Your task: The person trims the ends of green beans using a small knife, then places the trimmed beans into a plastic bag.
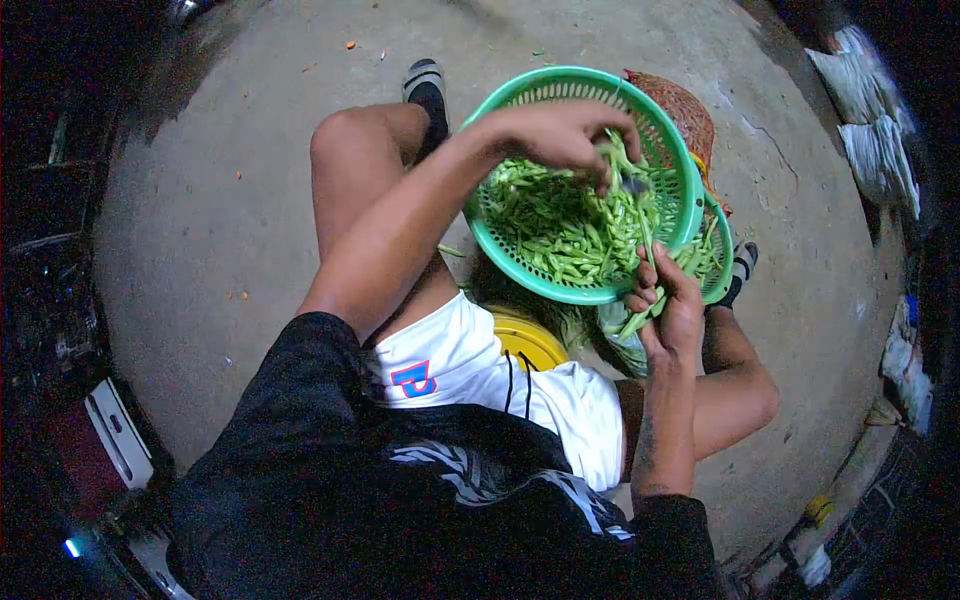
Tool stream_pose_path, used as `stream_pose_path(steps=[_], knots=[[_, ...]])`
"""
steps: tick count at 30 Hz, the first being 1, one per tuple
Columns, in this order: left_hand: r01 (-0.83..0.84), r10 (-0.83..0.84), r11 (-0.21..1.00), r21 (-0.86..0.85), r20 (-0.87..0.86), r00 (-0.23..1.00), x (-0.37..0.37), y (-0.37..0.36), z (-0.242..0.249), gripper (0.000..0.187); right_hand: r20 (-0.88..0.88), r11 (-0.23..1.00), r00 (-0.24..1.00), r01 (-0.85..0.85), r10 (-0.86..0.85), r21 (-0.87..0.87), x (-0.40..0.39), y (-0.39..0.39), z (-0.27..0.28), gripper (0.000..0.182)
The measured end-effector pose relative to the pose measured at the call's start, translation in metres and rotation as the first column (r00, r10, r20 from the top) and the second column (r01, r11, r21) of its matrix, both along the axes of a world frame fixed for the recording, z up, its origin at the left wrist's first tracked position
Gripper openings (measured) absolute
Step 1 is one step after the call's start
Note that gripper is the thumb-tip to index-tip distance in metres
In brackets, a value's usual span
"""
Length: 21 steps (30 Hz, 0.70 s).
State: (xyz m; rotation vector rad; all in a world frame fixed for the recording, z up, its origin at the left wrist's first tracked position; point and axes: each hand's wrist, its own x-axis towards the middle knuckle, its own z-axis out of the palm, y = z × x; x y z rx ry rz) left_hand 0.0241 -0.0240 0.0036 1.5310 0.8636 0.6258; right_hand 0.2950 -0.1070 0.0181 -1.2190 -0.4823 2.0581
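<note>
Over the large green basket (583, 292), my left hand (565, 138) is closed, its fingers smeared by motion. A small grey blade, apparently of a knife (633, 185), shows just below those fingers, its handle hidden. My right hand (668, 300) grips several long green beans (640, 318) at the basket's near right rim, with one stalk pointing up toward the blade. Cut green bean pieces (575, 240) are heaped in the basket under both hands. A second green basket (722, 285) with more green pieces shows partly behind the first one, at its right.
A reddish mesh sack (680, 110) stands behind the baskets. Below them are a yellow round lid or stool (528, 342) and a clear plastic bag (625, 345). My sandalled feet flank the baskets on the concrete floor (240, 200). Pale sacks (880, 160) lie at the right.
</note>
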Motion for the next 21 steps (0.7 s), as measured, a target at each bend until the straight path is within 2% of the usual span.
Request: stream_pose_path(steps=[1,2,4,5,6,8,10,11,12,14,16,17,18,20,21], knots=[[0.088,-0.077,0.99,0.109,-0.098,0.992,0.009,-0.001,0.001,0.035,0.006,1.0,1.0,0.004,-0.004,0.011,-0.001,0.0,0.001,0.022],[0.125,-0.114,0.989,0.084,-0.119,0.986,0.013,-0.001,0.002,0.035,0.008,1.0,1.0,0.006,-0.006,0.006,-0.001,0.0,0.001,0.022],[0.15,-0.141,0.962,0.229,-0.054,0.989,0.005,0.006,0.002,0.034,-0.04,1.0,0.999,-0.001,0.0,-0.01,0.003,0.0,-0.001,0.022],[0.064,-0.064,0.984,0.164,-0.006,0.998,-0.003,0.006,0.002,0.034,-0.043,1.0,0.999,-0.01,0.01,0.005,0.007,0.001,-0.004,0.021],[0.023,-0.023,1.0,0.015,0.059,0.998,-0.01,0.01,0.001,0.034,-0.045,1.0,0.999,-0.009,0.009,0.008,0.008,0.001,-0.004,0.021],[0.007,-0.007,1.0,-0.026,0.009,1.0,-0.021,0.016,-0.002,0.034,-0.008,1.0,1.0,0.018,-0.018,0.004,0.009,0.001,-0.004,0.02],[0.014,-0.018,0.996,0.085,0.046,0.999,-0.002,0.004,0.003,0.036,-0.018,1.0,1.0,0.009,-0.009,0.015,0.003,0.001,-0.001,0.02],[0.051,-0.032,0.975,0.218,-0.091,0.995,0.007,-0.003,0.006,0.036,-0.02,1.0,1.0,-0.002,0.003,0.018,0.001,0.001,0.0,0.02],[0.107,-0.108,0.991,0.083,0.011,0.994,0.018,-0.006,0.006,0.036,-0.016,1.0,1.0,-0.002,0.002,0.015,0.0,0.001,0.0,0.02],[0.2,-0.2,0.98,0.006,-0.008,0.98,0.018,-0.003,0.008,0.035,-0.012,0.999,1.0,-0.007,0.007,0.031,-0.002,0.0,-0.002,0.019],[0.141,-0.153,0.965,0.221,0.038,0.987,0.004,0.008,-0.003,0.035,-0.053,1.0,0.999,-0.005,0.006,0.016,0.003,-0.001,-0.005,0.019],[0.084,-0.088,0.994,0.063,0.068,0.994,-0.006,0.011,-0.004,0.035,-0.063,1.0,0.998,-0.006,0.007,0.022,0.006,0.0,-0.006,0.019],[0.058,-0.06,0.998,0.026,0.088,0.994,-0.01,0.011,-0.001,0.034,-0.075,1.0,0.997,-0.004,0.006,0.029,0.005,0.0,-0.005,0.019],[0.049,-0.051,0.987,0.151,0.014,0.999,-0.004,0.008,0.004,0.036,-0.06,0.999,0.998,0.006,-0.004,0.037,0.003,0.0,-0.002,0.021],[0.088,-0.09,0.991,0.105,0.011,0.996,0.006,0.002,0.007,0.037,-0.025,0.999,1.0,-0.002,0.003,0.043,-0.001,0.0,0.001,0.021]])
